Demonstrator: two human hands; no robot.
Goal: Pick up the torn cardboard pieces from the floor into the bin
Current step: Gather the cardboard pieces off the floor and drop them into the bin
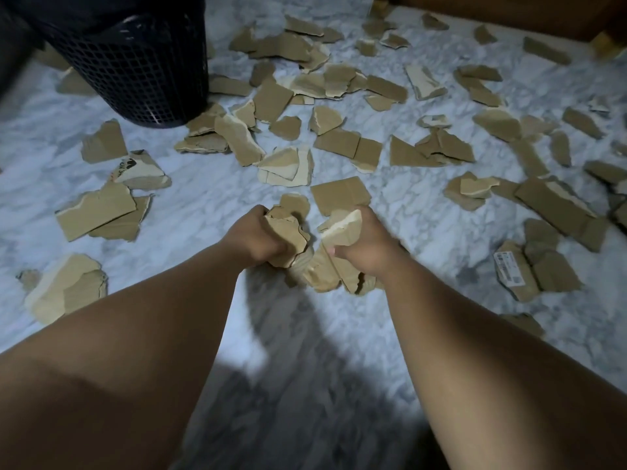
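White marble floor (203, 205) with grey veins fills the view, dim toward the near edge where shadows fall across it. At the far left stands the bin (135, 62), a black mesh basket, upright on the floor, with a few scraps lying against its base.

Torn cardboard pieces (349, 149) lie scattered over the floor from the left edge to the right, flat, brown, ragged-edged, some with a paler torn layer showing. Many overlap in small heaps. On the left, near the bin, one printed piece (142, 169) shows dark lettering, and a larger flat slab (98, 212) lies just below it.

In the middle, both bare arms reach forward and down. The left hand (261, 239) is a fist, its fingers (259, 215) curled tight round a left bundle (288, 235) of several crumpled brown scraps, which juts out to the right of the knuckles. Just beside it, the right hand (363, 245) grips a folded pale-edged piece (342, 228), fingers (364, 215) wrapped over its top and thumb under it. The two handfuls are close together, almost touching. Beneath both hands sits a low heap (325, 273) of more scraps on the floor.

Farther right, a labelled piece (509, 266) carries a white sticker. Along the far right edge runs brown wooden furniture (509, 15).
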